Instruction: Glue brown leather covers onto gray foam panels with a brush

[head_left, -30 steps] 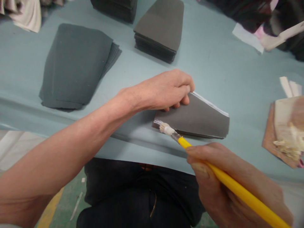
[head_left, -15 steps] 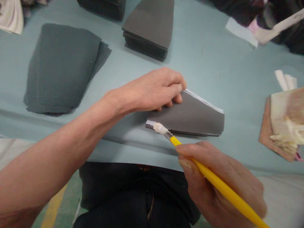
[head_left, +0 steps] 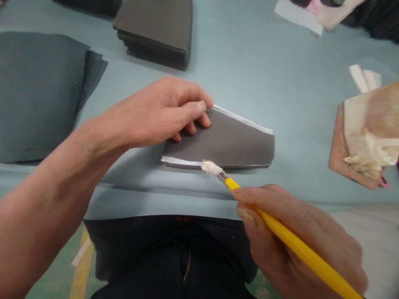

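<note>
A stack of dark grey tapered sheets point(head_left: 237, 143) lies on the table before me, with white, wet-looking coating along its far edge and the left part of its near edge. My left hand point(head_left: 174, 110) presses on the stack's left end, fingers bent, thumb and index finger together at the far edge. In my right hand point(head_left: 299, 236) is a paintbrush point(head_left: 229, 182) with a yellow handle, gripped between thumb and fingers. White paste clumps its bristles, which touch the near edge of the stack around its middle.
A thick dark stack point(head_left: 156, 33) stands behind my left hand. Broad dark green-grey sheets point(head_left: 37, 95) lie fanned at left. To the right, a paste-smeared board point(head_left: 336, 145) carries pale strips. White scraps point(head_left: 299, 16) and dark material sit at the far right.
The brush has slid rightward along the near edge of the stack, and the white coating there now reaches further right. My view has shifted right; my left hand still presses the stack.
</note>
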